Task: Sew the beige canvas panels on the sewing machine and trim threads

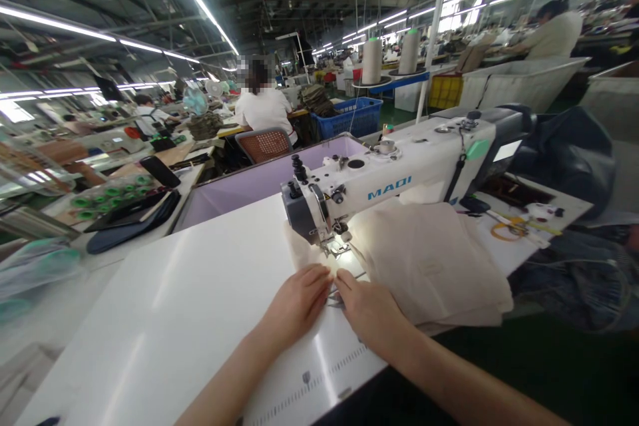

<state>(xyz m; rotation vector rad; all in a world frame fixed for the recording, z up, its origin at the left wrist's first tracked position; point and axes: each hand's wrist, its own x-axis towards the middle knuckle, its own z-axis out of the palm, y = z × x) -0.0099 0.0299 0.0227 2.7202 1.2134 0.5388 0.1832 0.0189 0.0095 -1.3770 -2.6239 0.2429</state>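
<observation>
Both hands meet just in front of the presser foot (pixel 338 246) of a white sewing machine (pixel 419 163) lettered MAQI. My left hand (pixel 299 298) has its fingers closed on the edge of a beige fabric piece (pixel 434 269). My right hand (pixel 368 311) pinches the same edge close beside it, thumb and fingers together. Most of the fabric lies folded to the right, under the machine arm, and a small part shows left of the foot. The machine's lamp lights the needle area. My fingers hide the exact edge they grip.
The white table (pixel 200 299) has a printed ruler along its front. Scissors (pixel 509 219) and small tools lie on the right. Thread cones (pixel 372 61) stand behind the machine. A lilac bin (pixel 224 203) adjoins the back edge; a person in white (pixel 262 110) sits beyond.
</observation>
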